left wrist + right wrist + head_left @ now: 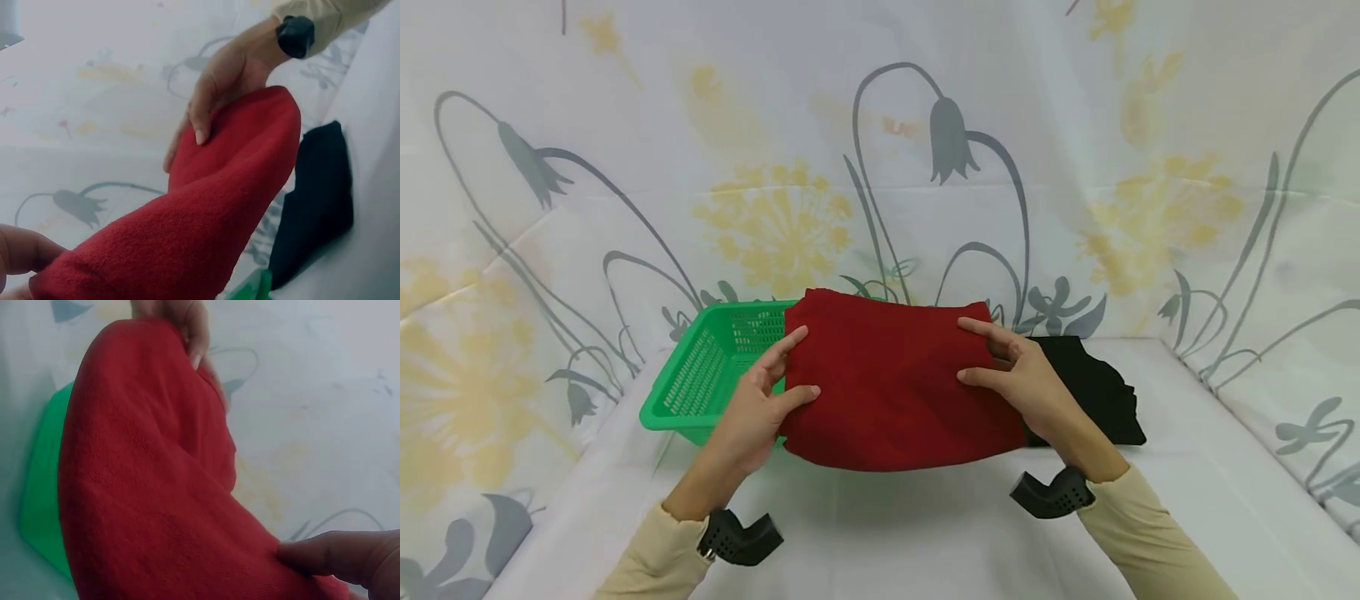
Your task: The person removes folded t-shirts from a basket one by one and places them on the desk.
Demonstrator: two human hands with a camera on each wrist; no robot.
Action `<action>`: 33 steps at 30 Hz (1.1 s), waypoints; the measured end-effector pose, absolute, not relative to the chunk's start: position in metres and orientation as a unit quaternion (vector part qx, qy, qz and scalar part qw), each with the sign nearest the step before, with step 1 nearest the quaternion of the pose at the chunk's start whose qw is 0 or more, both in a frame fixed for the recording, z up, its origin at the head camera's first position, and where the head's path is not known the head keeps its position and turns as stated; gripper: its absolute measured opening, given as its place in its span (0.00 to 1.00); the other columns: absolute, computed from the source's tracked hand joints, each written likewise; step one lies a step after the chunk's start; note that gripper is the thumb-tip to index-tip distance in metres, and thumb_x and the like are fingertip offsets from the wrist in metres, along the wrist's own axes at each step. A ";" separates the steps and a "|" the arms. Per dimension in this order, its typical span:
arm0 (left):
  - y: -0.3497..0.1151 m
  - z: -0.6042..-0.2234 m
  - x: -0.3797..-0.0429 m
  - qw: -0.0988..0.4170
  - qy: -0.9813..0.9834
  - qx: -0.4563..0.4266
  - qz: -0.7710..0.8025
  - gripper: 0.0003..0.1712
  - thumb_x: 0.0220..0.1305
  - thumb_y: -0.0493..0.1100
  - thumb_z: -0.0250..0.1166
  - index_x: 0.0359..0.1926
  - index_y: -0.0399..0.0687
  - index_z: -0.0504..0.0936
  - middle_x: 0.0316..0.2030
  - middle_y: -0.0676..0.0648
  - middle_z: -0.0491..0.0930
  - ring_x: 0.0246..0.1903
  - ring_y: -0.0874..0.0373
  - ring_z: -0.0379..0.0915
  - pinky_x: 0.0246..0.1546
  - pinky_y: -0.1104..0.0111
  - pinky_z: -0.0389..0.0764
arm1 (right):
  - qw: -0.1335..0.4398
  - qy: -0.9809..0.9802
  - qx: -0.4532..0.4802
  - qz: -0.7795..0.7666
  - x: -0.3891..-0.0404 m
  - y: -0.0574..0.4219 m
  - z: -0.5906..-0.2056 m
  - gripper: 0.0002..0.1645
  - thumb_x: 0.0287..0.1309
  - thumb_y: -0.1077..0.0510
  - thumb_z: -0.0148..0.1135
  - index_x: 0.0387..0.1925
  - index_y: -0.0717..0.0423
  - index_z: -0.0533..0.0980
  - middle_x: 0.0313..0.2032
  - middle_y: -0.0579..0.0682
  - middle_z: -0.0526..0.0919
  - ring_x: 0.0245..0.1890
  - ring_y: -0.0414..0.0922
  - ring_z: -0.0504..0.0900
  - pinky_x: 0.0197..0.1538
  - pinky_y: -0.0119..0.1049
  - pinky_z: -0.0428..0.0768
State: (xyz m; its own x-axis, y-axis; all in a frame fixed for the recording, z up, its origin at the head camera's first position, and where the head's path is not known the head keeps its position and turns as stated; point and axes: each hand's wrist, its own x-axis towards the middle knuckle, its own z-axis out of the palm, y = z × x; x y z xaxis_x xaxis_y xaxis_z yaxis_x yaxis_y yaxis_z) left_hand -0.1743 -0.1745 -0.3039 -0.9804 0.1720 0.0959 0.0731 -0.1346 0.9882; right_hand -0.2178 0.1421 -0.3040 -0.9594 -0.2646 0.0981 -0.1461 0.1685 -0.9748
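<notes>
A folded red cloth (895, 383) is held up in the air between both hands in the head view. My left hand (758, 404) grips its left edge, thumb on the near face. At the opposite edge my right hand (1018, 375) pinches the fabric, thumb and a finger showing on the front. The other fingers are hidden behind the cloth. In the left wrist view the cloth (181, 219) bends between the two hands, and the right hand (228, 81) shows at its far end. The right wrist view shows the cloth's (137, 469) soft, slightly sagging surface.
A green plastic basket (662, 414) with perforated walls stands at the left, partly behind the cloth. Black folded fabric (1093, 392) lies on the white-covered table (880, 542) at the right. A flower-patterned sheet (775, 108) hangs behind and along the sides.
</notes>
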 end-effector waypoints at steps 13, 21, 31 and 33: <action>-0.145 -0.321 -0.163 0.066 0.639 0.104 0.759 0.42 0.63 0.27 0.59 0.74 0.55 0.58 0.64 0.41 0.62 0.53 0.45 0.73 0.47 0.57 0.79 | 0.031 0.776 -0.128 -0.617 -0.186 0.178 -0.315 0.40 0.57 0.61 0.69 0.70 0.49 0.65 0.57 0.59 0.72 0.52 0.54 0.75 0.45 0.43 0.81; -0.132 -0.334 -0.160 0.075 0.638 0.104 0.759 0.42 0.62 0.27 0.61 0.73 0.56 0.59 0.64 0.41 0.63 0.52 0.44 0.74 0.47 0.55 0.78 | 0.012 0.787 -0.129 -0.604 -0.174 0.190 -0.319 0.39 0.57 0.60 0.68 0.69 0.51 0.66 0.59 0.60 0.69 0.52 0.54 0.74 0.46 0.38 0.80; -0.109 -0.353 -0.156 0.089 0.620 0.111 0.772 0.42 0.61 0.28 0.62 0.73 0.55 0.60 0.64 0.39 0.63 0.51 0.44 0.76 0.48 0.56 0.78 | 0.008 0.798 -0.088 -0.596 -0.162 0.211 -0.330 0.39 0.59 0.58 0.68 0.70 0.50 0.65 0.59 0.59 0.67 0.51 0.50 0.74 0.47 0.35 0.79; -0.104 -0.358 -0.154 0.095 0.617 0.107 0.774 0.42 0.61 0.28 0.62 0.73 0.55 0.60 0.64 0.39 0.63 0.51 0.44 0.76 0.48 0.56 0.78 | 0.011 0.797 -0.083 -0.598 -0.159 0.215 -0.334 0.39 0.59 0.57 0.68 0.71 0.50 0.64 0.60 0.59 0.67 0.51 0.50 0.74 0.46 0.36 0.79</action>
State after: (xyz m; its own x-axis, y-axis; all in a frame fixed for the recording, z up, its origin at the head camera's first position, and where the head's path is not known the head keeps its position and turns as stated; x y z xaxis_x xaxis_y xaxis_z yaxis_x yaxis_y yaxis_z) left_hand -0.1544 -0.1042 -0.3579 -0.9587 0.2802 0.0484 -0.0153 -0.2208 0.9752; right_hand -0.1586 0.2153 -0.3340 -0.9859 -0.1458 0.0822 -0.1196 0.2704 -0.9553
